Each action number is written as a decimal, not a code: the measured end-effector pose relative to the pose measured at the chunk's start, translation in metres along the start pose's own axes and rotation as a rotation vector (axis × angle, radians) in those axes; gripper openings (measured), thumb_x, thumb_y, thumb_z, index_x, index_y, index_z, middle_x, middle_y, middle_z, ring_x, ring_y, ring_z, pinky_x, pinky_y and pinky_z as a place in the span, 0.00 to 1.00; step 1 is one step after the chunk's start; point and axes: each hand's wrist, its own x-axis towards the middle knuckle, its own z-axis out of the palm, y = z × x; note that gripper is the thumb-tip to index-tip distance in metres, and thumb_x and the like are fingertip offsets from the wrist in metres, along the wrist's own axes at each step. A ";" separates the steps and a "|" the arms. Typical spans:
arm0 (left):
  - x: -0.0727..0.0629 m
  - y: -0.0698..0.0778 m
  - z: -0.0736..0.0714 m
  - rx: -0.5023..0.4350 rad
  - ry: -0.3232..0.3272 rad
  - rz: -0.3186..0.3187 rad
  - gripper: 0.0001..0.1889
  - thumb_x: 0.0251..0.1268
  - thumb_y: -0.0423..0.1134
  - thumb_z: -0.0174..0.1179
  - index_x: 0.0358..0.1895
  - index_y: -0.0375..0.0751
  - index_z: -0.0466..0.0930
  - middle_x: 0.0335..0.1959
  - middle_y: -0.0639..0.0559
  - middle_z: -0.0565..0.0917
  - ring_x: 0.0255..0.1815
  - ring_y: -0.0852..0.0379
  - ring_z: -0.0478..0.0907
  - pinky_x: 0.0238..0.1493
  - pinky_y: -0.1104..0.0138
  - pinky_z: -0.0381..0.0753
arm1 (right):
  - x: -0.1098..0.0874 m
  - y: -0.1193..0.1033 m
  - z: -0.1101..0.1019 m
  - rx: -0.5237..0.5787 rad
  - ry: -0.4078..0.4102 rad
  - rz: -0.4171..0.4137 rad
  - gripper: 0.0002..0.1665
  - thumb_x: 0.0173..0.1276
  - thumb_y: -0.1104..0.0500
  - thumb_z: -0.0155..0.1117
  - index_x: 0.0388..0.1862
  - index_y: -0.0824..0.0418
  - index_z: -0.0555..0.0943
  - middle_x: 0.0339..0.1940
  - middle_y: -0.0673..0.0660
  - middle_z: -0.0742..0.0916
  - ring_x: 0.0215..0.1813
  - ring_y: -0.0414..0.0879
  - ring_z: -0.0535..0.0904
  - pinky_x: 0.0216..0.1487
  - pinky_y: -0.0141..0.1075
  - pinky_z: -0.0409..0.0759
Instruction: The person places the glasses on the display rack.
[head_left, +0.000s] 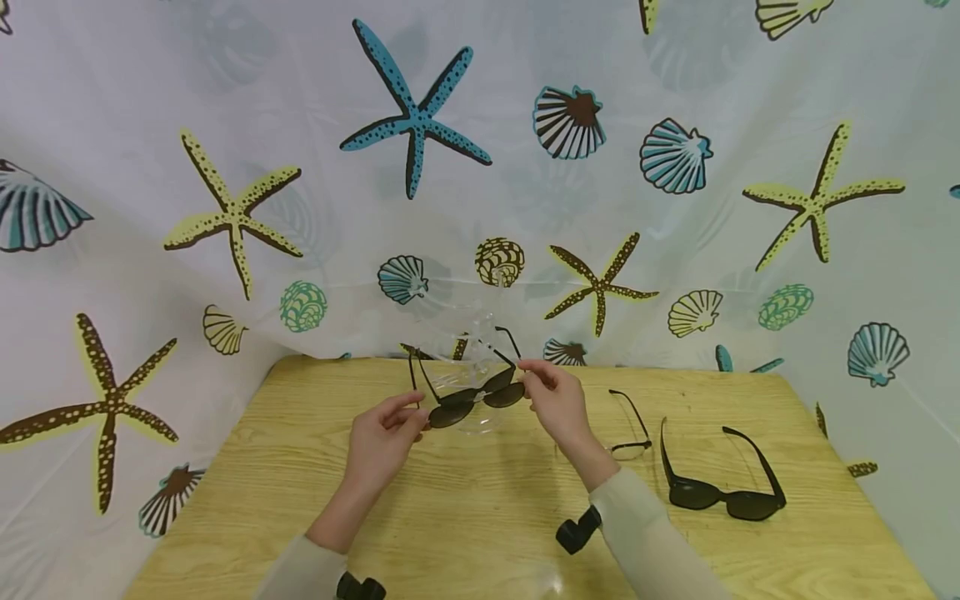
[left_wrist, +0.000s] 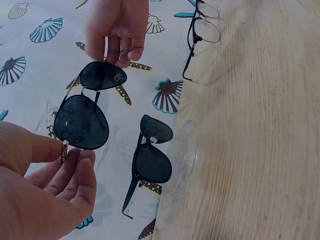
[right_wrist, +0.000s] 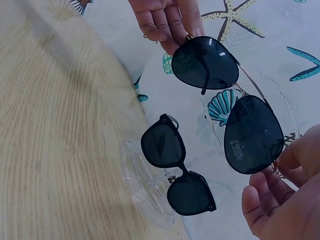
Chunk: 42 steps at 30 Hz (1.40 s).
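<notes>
I see room left and in front, clutter right.
A hand could pass over the wood (head_left: 288, 442) left of the left hand (head_left: 382, 435) or between the forearms (head_left: 343, 510); the held sunglasses (right_wrist: 254, 135) and clear stand (right_wrist: 137, 187) bar the middle, patterned cloth (head_left: 517, 192) the back, eyeglasses (head_left: 647, 444) and black sunglasses (head_left: 738, 502) the right.

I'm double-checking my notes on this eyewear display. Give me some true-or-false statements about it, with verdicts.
1. The left hand and right hand hold the same aviator sunglasses. True.
2. The stand is opaque black. False: it is transparent.
3. Black-framed sunglasses sit on that stand. True.
4. The printed cloth shows only shells. False: it shows starfish too.
5. Clear-lensed glasses are on the wooden table. True.
</notes>
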 end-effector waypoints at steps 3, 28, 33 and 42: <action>0.004 0.000 0.002 0.003 0.010 -0.008 0.16 0.76 0.31 0.63 0.63 0.33 0.84 0.46 0.34 0.91 0.36 0.67 0.87 0.40 0.74 0.85 | 0.003 0.000 0.000 -0.009 -0.007 0.016 0.16 0.82 0.56 0.59 0.61 0.56 0.87 0.42 0.61 0.89 0.40 0.45 0.82 0.38 0.35 0.81; 0.025 -0.002 0.018 0.037 0.057 -0.029 0.16 0.76 0.32 0.63 0.63 0.34 0.84 0.48 0.33 0.90 0.35 0.65 0.87 0.41 0.70 0.87 | 0.022 -0.001 0.003 -0.101 -0.048 0.017 0.23 0.84 0.51 0.55 0.71 0.56 0.82 0.65 0.61 0.86 0.64 0.59 0.82 0.59 0.54 0.82; 0.028 -0.003 0.019 0.055 0.059 -0.030 0.16 0.77 0.31 0.63 0.63 0.34 0.84 0.47 0.33 0.91 0.32 0.72 0.84 0.39 0.74 0.85 | 0.026 0.000 0.005 -0.129 -0.046 0.006 0.23 0.84 0.52 0.57 0.70 0.57 0.82 0.65 0.62 0.86 0.65 0.60 0.82 0.61 0.55 0.82; 0.035 -0.001 0.021 0.074 0.071 -0.025 0.17 0.76 0.31 0.63 0.63 0.33 0.84 0.46 0.33 0.91 0.44 0.44 0.91 0.39 0.73 0.85 | 0.032 0.000 0.009 -0.151 -0.061 0.013 0.25 0.83 0.49 0.58 0.71 0.58 0.81 0.65 0.63 0.86 0.66 0.61 0.82 0.65 0.56 0.80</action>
